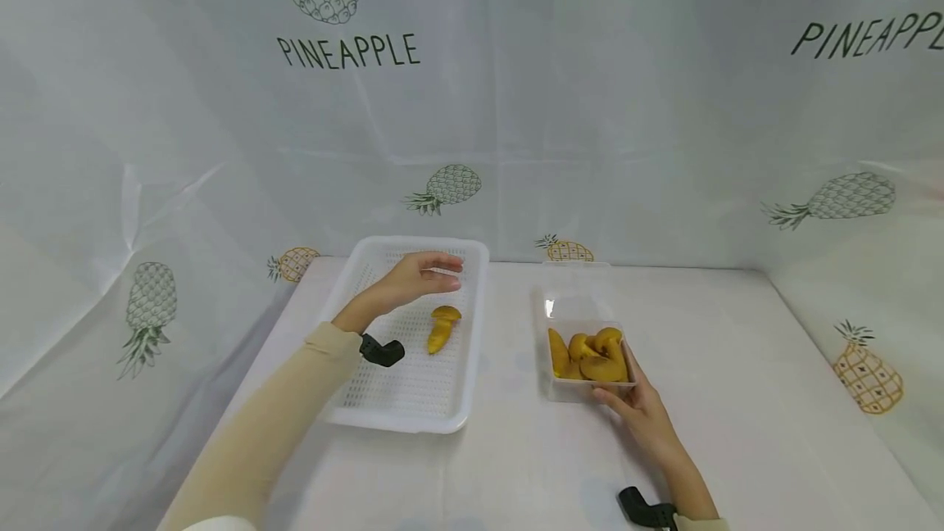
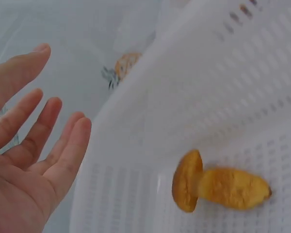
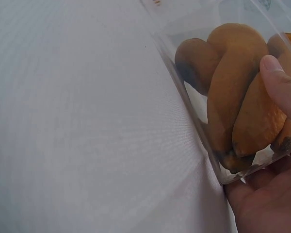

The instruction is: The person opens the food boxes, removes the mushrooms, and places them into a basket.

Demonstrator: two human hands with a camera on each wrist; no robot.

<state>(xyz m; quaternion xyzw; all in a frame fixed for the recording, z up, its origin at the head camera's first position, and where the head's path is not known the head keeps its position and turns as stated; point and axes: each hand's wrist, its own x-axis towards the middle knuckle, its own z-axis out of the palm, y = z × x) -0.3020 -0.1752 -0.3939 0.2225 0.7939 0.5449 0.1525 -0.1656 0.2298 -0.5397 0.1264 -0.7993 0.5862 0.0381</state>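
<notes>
Over tray (image 1: 472, 334): left hand (image 1: 416, 277) flat, fingers spread.

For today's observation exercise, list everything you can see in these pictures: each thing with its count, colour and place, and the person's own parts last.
Perforated tray: one, white, left on the table.
Lone mushroom: one, yellow-brown, lying in the tray, apart from the hand above it.
Clear box: one, transparent, right of the tray, lid open at the back.
Mushrooms in the box: several, yellow-brown, piled at its near end; exact count cannot be told.
Table: one, white cover.
Backdrop: white sheet with pineapple prints and the word PINEAPPLE, behind and beside the table.
Wrist cameras: two, black, one on each wrist.
Left hand: fingers straight, over the tray, holding nothing.
Right hand: grips the box's near end.
</notes>
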